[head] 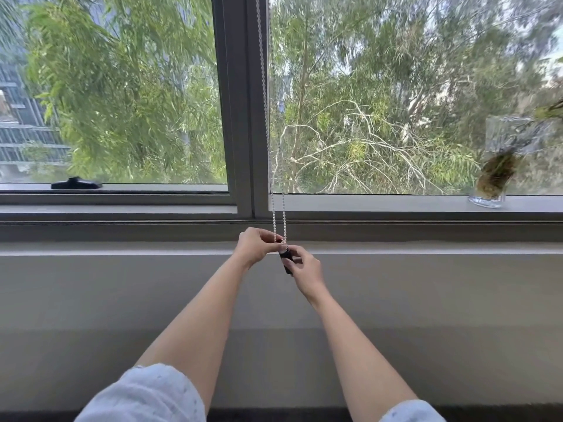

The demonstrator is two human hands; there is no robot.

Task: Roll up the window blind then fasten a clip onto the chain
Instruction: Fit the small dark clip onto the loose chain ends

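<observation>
A white bead chain (265,117) hangs down along the grey window post as a loop of two strands. Its bottom end reaches the sill edge. My left hand (257,246) pinches the loop's bottom between thumb and fingers. Just to the right and lower, my right hand (306,269) grips a small black clip (286,258), whose top meets the chain at my left fingertips. Whether the clip's jaws are around the chain is hidden by my fingers. The blind itself is out of view above the frame; both panes are uncovered.
A clear glass vase (499,166) holding a plant stands on the window ledge at the far right. A black window latch (76,183) lies on the left frame. Below the grey sill (122,248) runs a plain wall.
</observation>
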